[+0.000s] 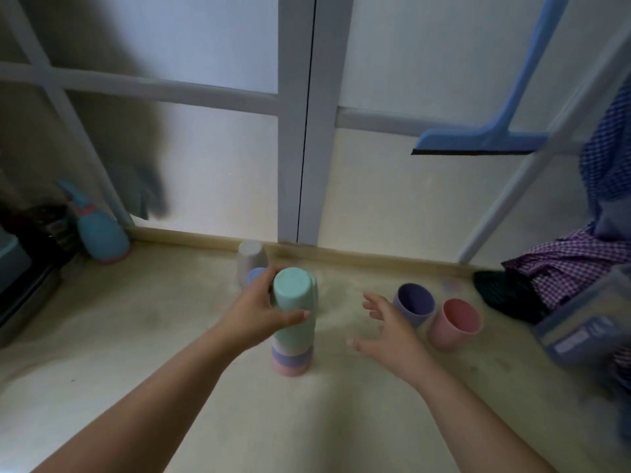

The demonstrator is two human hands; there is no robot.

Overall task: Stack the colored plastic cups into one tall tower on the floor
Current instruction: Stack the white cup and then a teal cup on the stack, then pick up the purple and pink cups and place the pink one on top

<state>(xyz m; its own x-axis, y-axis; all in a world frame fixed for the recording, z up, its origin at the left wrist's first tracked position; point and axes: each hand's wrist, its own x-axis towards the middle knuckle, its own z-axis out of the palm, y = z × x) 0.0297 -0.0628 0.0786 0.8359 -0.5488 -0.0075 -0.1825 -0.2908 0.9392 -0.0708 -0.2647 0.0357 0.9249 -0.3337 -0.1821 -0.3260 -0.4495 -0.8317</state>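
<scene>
A stack of upside-down cups stands on the floor mid-frame, with pink (288,368), purple and pale rims showing under a mint green cup (294,302) on top. My left hand (259,310) wraps around the mint cup from the left. Right of the stack, my right hand (389,331) hovers with fingers spread and nothing in it. Beyond it a purple cup (414,302) and a pink cup (456,322) stand upright, mouths open. Behind the stack, a pale beige cup (252,257) sits upside down near the door, and a blue cup (254,275) peeks out behind my left hand.
A white-framed glass door (300,131) runs across the back. A blue toy (99,233) and dark bins sit at the left. A blue broom (478,138) leans at the upper right above checked clothes (573,261) and a plastic box (587,329).
</scene>
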